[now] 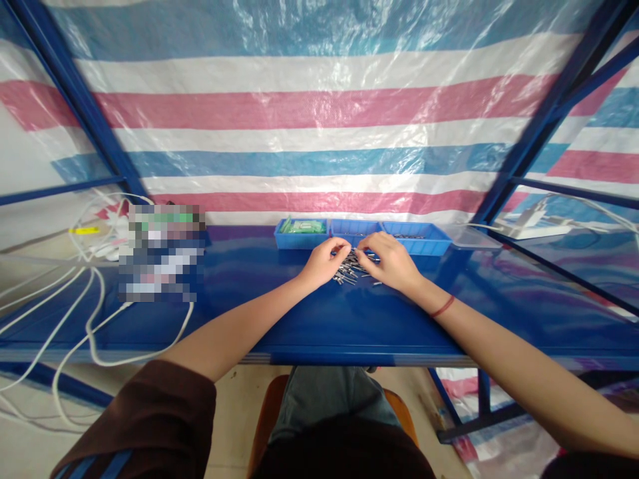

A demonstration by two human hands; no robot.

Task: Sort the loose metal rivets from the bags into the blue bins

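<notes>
A loose pile of thin, silvery metal pins [348, 271] lies on the blue table [239, 293], partly covered by my hands. Over its left side is my left hand [327, 261], thumb and fingertips pinched together; whatever is between them is too small to make out. My right hand [387, 261] is curled over the right side of the pile, its fingertips close together near the pins. Just behind the hands stand three joined blue bins: the left bin [279, 241] holds green-white packets, the middle bin [344, 225] and the right bin [424, 248] hold small dark pieces.
White cables [94, 332] trail over the table's left side beside a blurred-out patch. A clear flat lid [474, 237] lies right of the bins. A white power strip [532, 223] sits at the far right. Blue frame posts and a striped plastic sheet [319, 106] close off the back.
</notes>
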